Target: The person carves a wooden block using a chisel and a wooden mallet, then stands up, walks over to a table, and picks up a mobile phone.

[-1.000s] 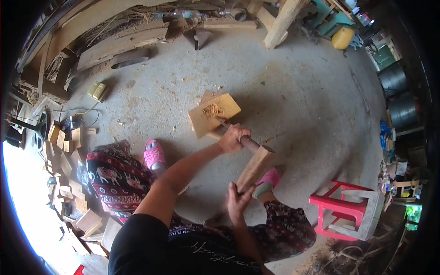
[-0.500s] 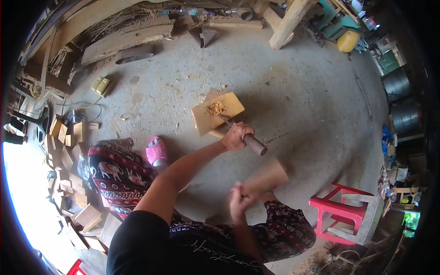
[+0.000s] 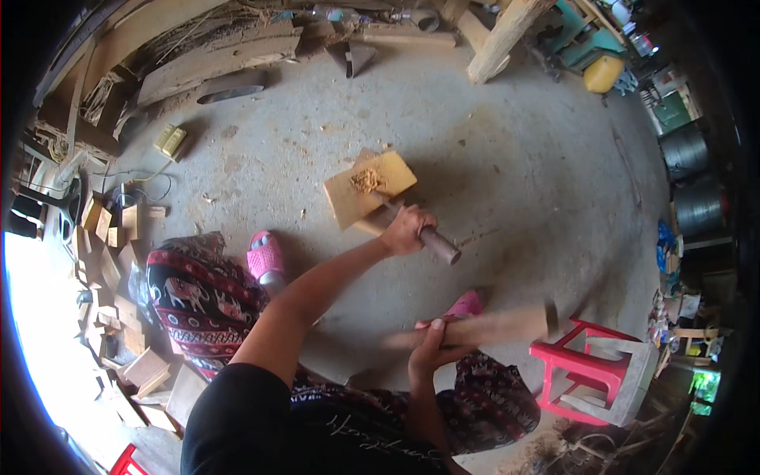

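My left hand (image 3: 408, 229) is wrapped round the thick wooden handle of a chisel (image 3: 444, 247). The chisel slants down to the left, its blade reaching a rough hollow with loose shavings (image 3: 366, 181) in the top of a pale wooden block (image 3: 346, 205). That block lies tilted on other wood on the floor, mostly hidden beneath it. Lower and to the right, my right hand (image 3: 430, 348) grips a long wooden mallet (image 3: 507, 325), blurred by motion. The mallet is held apart from the chisel, its thicker end pointing right.
A red plastic stool (image 3: 582, 368) lies on its side at the right. Many wood offcuts (image 3: 127, 317) are heaped at the left. A gold box with a cord (image 3: 169, 142) sits on the concrete floor. Planks (image 3: 222, 67) and a wooden post (image 3: 507, 39) stand at the back.
The mallet has swung from pointing up and right to lying nearly level, its end further right and lower. My left hand and the chisel have stayed almost in place on the block.
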